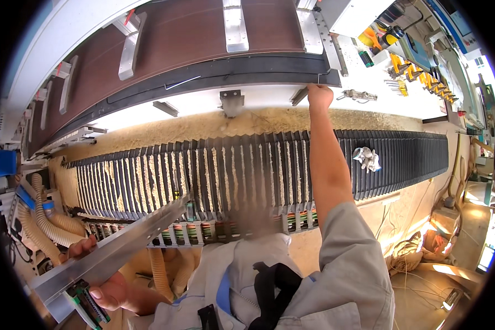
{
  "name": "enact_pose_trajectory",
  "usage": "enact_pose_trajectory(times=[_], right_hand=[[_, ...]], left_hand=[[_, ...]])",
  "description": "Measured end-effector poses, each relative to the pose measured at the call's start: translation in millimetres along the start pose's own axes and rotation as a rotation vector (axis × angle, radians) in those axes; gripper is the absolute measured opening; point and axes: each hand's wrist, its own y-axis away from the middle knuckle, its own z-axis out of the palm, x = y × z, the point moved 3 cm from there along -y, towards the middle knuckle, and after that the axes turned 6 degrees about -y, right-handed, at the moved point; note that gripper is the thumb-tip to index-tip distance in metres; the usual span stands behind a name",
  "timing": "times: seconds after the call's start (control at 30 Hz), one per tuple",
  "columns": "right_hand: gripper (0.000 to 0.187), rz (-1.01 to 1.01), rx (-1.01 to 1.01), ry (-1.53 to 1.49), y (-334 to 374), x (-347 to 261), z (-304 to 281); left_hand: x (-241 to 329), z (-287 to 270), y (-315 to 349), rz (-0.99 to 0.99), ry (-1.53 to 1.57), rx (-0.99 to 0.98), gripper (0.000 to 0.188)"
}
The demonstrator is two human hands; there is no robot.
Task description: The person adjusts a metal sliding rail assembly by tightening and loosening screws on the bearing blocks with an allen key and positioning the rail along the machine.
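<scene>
My left hand [109, 291] is closed around a long silver metal bar [115, 242], which slants up toward the middle of the view. A green and black block [88, 303] is attached near the bar's lower end, beside my thumb. My right arm reaches forward across the bellows. At the right end of a long dark beam [231, 74], my right hand [320, 98] is closed on a thin bent metal rod that looks like a hex key [320, 78]; the fingertips are partly hidden. Another hex key [182, 82] lies on the beam.
Black accordion bellows [401, 159], strewn with sawdust, stretch between me and the beam; a crumpled pair of gloves [367, 159] lies on them. Yellow-handled tools [421, 77] stand at the far right. Ribbed hoses [55, 225] run at the left, and cable wiring [203, 231] lies below the bellows.
</scene>
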Motion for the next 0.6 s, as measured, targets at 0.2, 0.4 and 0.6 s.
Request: enact_pose_trajectory(times=[0.2,0.4,0.6], right_hand=[[0.027,-0.022,0.073,0.101,5.7,-7.2,-3.9],[0.033,0.074,-0.049,-0.073,7.7,-1.5,5.0],[0.026,0.221,-0.118,-0.480,7.6,29.1,-5.2]], left_hand=[[-2.1,1.7,-2.4,-0.005,0.003,-0.003,0.081],[6.4,1.4,8.8,-0.026,-0.030,0.111,0.081],[4.1,7.8,5.1,-0.045,-0.011,0.065,0.080]])
